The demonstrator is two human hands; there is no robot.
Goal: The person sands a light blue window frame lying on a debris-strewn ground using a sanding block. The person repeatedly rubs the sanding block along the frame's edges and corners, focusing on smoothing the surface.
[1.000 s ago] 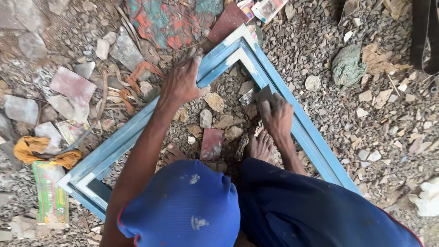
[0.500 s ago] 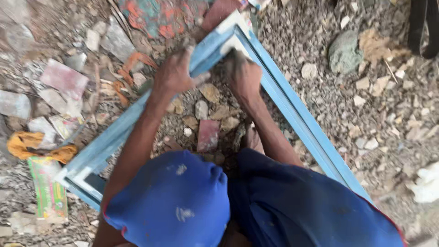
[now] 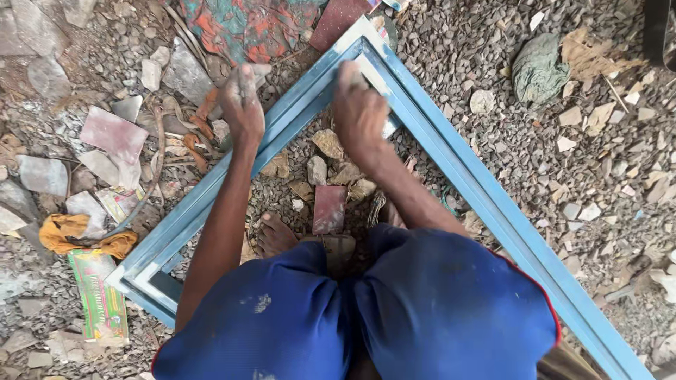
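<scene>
Blue frame [image 3: 451,162] lies flat on gravel ground [image 3: 493,56], corner pointing away from the person. Right hand [image 3: 360,112] sits at that inner corner, fingers curled on a small pale object; its kind cannot be told. Left hand [image 3: 243,105] presses flat, fingers extended, on the left rail.

Open ground of grey gravel [image 3: 493,42] is filling the frame under even daylight. Broken stone slabs [image 3: 113,134] are lying scattered across the left side. A patterned red and teal cloth [image 3: 246,24] is lying at the top centre, a crumpled green rag [image 3: 539,67] at the upper right, a yellow cloth [image 3: 74,232] at the left edge, and a flattened green wrapper [image 3: 98,299] at the lower left.
</scene>
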